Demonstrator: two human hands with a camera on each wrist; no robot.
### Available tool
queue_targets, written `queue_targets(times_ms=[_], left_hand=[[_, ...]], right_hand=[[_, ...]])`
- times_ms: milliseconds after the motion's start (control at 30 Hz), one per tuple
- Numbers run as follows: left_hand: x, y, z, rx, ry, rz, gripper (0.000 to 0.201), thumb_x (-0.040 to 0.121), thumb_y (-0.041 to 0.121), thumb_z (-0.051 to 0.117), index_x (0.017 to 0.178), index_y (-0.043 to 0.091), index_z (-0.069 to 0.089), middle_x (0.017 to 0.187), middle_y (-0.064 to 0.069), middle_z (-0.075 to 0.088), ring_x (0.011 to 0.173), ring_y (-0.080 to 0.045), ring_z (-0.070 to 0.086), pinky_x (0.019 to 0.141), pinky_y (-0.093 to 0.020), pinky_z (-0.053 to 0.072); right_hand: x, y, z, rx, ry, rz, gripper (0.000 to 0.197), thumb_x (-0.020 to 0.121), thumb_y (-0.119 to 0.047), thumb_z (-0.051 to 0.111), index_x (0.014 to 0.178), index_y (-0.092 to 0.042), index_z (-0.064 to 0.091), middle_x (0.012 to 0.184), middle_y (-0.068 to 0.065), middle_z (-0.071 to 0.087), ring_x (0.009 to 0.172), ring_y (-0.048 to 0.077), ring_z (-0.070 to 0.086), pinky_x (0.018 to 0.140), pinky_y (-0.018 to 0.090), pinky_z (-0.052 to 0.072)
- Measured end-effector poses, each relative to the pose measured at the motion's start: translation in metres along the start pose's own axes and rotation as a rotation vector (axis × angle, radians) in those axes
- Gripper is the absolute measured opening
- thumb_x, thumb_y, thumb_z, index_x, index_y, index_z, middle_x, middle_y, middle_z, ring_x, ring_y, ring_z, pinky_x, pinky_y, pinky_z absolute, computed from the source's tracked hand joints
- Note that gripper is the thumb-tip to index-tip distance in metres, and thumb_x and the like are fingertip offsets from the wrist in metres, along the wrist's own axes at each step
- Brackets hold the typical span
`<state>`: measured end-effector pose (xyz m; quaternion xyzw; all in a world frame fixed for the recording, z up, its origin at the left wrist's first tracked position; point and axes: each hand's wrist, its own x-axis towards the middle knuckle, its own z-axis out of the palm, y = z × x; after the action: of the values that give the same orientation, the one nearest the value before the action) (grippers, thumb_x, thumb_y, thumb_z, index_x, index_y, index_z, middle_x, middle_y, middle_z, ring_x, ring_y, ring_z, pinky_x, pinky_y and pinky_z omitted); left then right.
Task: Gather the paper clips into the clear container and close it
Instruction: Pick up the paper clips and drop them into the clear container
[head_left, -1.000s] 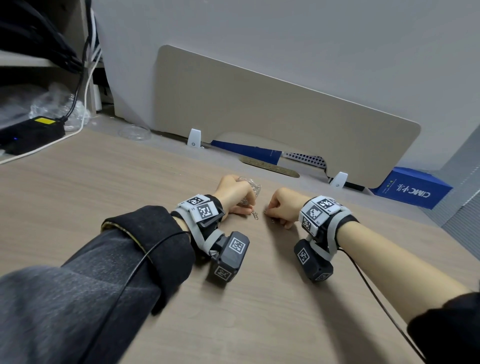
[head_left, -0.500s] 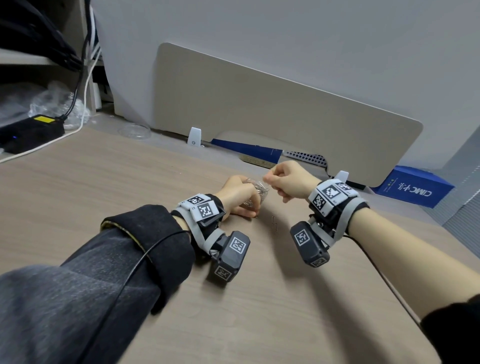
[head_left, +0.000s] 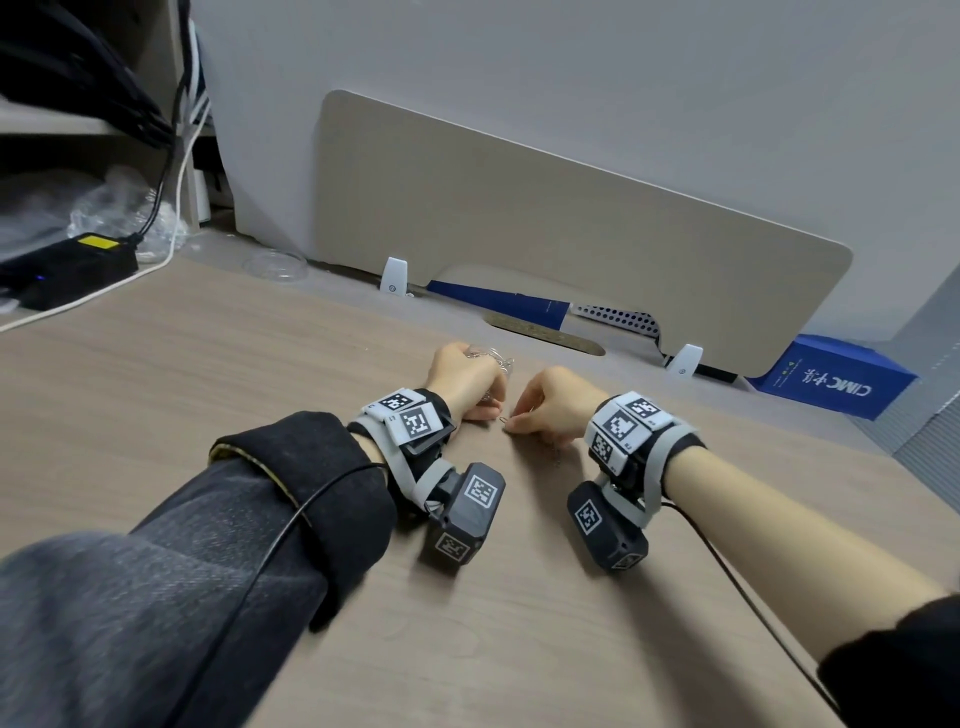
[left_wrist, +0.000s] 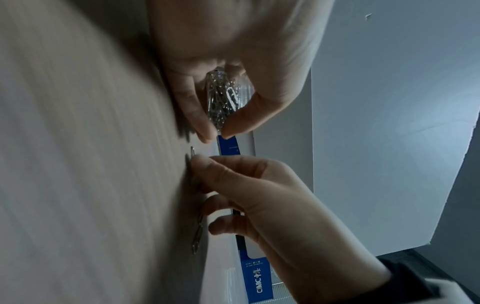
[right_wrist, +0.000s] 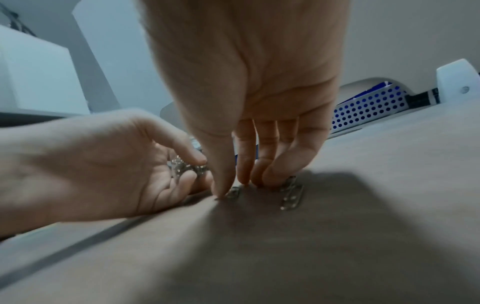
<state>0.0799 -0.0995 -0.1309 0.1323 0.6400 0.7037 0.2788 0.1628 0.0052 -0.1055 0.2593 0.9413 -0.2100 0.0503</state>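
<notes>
My left hand (head_left: 467, 384) rests on the wooden desk and grips a small clear container (left_wrist: 223, 98) packed with silver paper clips, its opening facing right. Just beside it my right hand (head_left: 550, 405) is down on the desk. Its thumb and forefinger pinch one paper clip (right_wrist: 233, 192) lying flat on the wood; the clip's end (head_left: 504, 422) pokes out towards the left hand. Two or three more paper clips (right_wrist: 292, 195) lie under the right hand's other fingers, seen too as loose paper clips (left_wrist: 198, 232) in the left wrist view.
A clear round disc (head_left: 275, 265) lies at the desk's back left. A beige divider panel (head_left: 571, 234) stands behind the hands, with blue boxes (head_left: 836, 384) at its right. A black power unit (head_left: 67, 265) and cables sit far left.
Half a second ago my right hand was raised at the container's mouth. It has come back down to the desk and now pinches another clip. The left hand kept still.
</notes>
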Motion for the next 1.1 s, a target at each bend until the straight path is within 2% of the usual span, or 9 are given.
queue_targets(times_ms=[167,267,333,467,600,700,867,1000,1100], left_hand=[[-0.001,0.001,0.000,-0.010,-0.015,-0.010,0.035,0.072,-0.017,0.057,0.088,0.014,0.053,0.092,-0.017,0.061,0.074,-0.033,0.065,0.065,-0.035,0.062],[-0.003,0.002,0.000,-0.008,-0.028,-0.018,0.041,0.072,-0.017,0.058,0.105,0.007,0.054,0.093,-0.017,0.060,0.074,-0.033,0.066,0.057,-0.031,0.061],[-0.004,0.003,0.000,-0.004,-0.038,-0.025,0.042,0.073,-0.017,0.058,0.105,0.008,0.051,0.092,-0.017,0.059,0.076,-0.034,0.066,0.055,-0.030,0.060],[-0.005,0.003,0.000,-0.005,-0.064,-0.036,0.039,0.073,-0.018,0.058,0.104,0.006,0.054,0.095,-0.016,0.059,0.077,-0.032,0.065,0.049,-0.027,0.058],[-0.004,0.002,0.001,0.011,-0.091,-0.034,0.034,0.073,-0.019,0.057,0.092,0.009,0.053,0.104,-0.017,0.058,0.078,-0.034,0.065,0.047,-0.026,0.058],[-0.002,0.001,0.003,0.065,-0.160,-0.052,0.051,0.072,-0.019,0.058,0.116,0.007,0.050,0.116,-0.025,0.059,0.070,-0.032,0.067,0.044,-0.025,0.054],[-0.008,0.000,0.004,0.124,-0.355,-0.078,0.053,0.070,-0.019,0.059,0.118,0.004,0.058,0.085,-0.020,0.067,0.060,-0.031,0.069,0.047,-0.026,0.055],[-0.009,0.002,0.003,0.111,-0.382,-0.089,0.047,0.072,-0.017,0.059,0.114,0.003,0.059,0.081,-0.018,0.067,0.061,-0.030,0.070,0.047,-0.025,0.055],[-0.010,0.002,0.003,0.114,-0.380,-0.086,0.045,0.071,-0.018,0.059,0.112,0.001,0.059,0.077,-0.018,0.066,0.060,-0.029,0.070,0.046,-0.024,0.054]], right_hand=[[0.005,-0.001,-0.002,-0.057,-0.061,0.057,0.024,0.089,-0.026,0.067,0.104,-0.007,0.072,0.080,0.009,0.068,0.062,0.019,0.062,0.062,0.029,0.058],[0.005,0.002,-0.005,-0.097,-0.114,0.106,0.028,0.090,-0.032,0.064,0.101,-0.006,0.070,0.074,0.009,0.066,0.061,0.020,0.062,0.054,0.026,0.056],[0.004,0.004,-0.003,-0.124,-0.114,0.117,0.030,0.091,-0.033,0.061,0.098,-0.005,0.068,0.068,0.007,0.062,0.057,0.019,0.060,0.050,0.024,0.053],[0.003,0.012,-0.001,-0.117,-0.070,0.107,0.032,0.094,-0.033,0.057,0.099,-0.004,0.069,0.066,0.004,0.059,0.053,0.017,0.056,0.046,0.023,0.049],[0.002,0.026,-0.022,0.074,0.043,0.074,0.026,0.094,-0.029,0.057,0.082,-0.006,0.061,0.060,0.004,0.052,0.047,0.014,0.050,0.045,0.023,0.048],[0.000,0.028,-0.037,0.176,0.195,-0.015,0.026,0.094,-0.027,0.058,0.075,-0.009,0.055,0.059,0.007,0.048,0.042,0.014,0.048,0.041,0.021,0.046],[-0.002,0.016,-0.033,0.198,0.236,-0.205,0.021,0.090,-0.028,0.063,0.080,-0.009,0.060,0.062,0.000,0.054,0.043,0.012,0.046,0.040,0.023,0.043],[-0.001,0.012,-0.027,0.175,0.255,-0.256,0.020,0.090,-0.026,0.065,0.082,-0.007,0.066,0.064,-0.002,0.058,0.035,0.003,0.044,0.038,0.020,0.039],[0.001,0.016,-0.031,0.202,0.337,-0.212,0.020,0.092,-0.023,0.059,0.088,-0.006,0.068,0.070,0.005,0.060,0.039,0.006,0.047,0.038,0.020,0.043]])
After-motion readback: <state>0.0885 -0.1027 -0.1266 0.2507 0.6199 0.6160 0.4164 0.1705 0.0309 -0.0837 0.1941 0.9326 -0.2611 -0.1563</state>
